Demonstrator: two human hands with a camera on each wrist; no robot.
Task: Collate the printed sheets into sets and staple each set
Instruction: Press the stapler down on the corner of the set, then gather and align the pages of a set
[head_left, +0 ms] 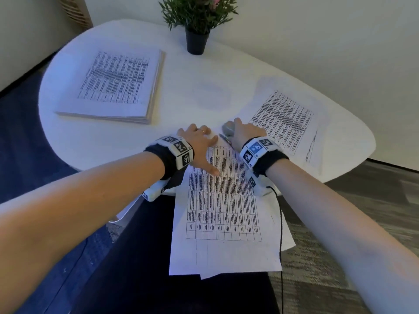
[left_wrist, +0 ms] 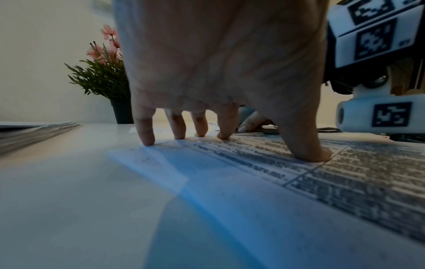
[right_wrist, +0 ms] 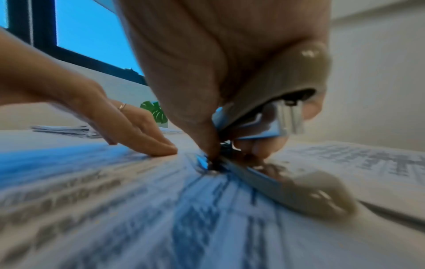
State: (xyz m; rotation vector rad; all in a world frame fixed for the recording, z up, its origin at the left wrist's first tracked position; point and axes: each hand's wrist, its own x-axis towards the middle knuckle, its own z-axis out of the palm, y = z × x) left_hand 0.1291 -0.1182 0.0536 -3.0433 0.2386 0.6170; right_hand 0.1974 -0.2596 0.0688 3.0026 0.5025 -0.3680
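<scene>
A set of printed table sheets lies at the table's near edge and hangs over it toward me. My left hand rests spread on its top left part, fingertips and thumb pressing the paper flat. My right hand grips a grey stapler at the set's top right corner. In the right wrist view the stapler stands with its upper arm raised and its base lying along the paper.
A thick stack of printed sheets lies at the far left of the white table. Another printed set lies on the right. A potted plant stands at the back. A black cable hangs from my right wrist.
</scene>
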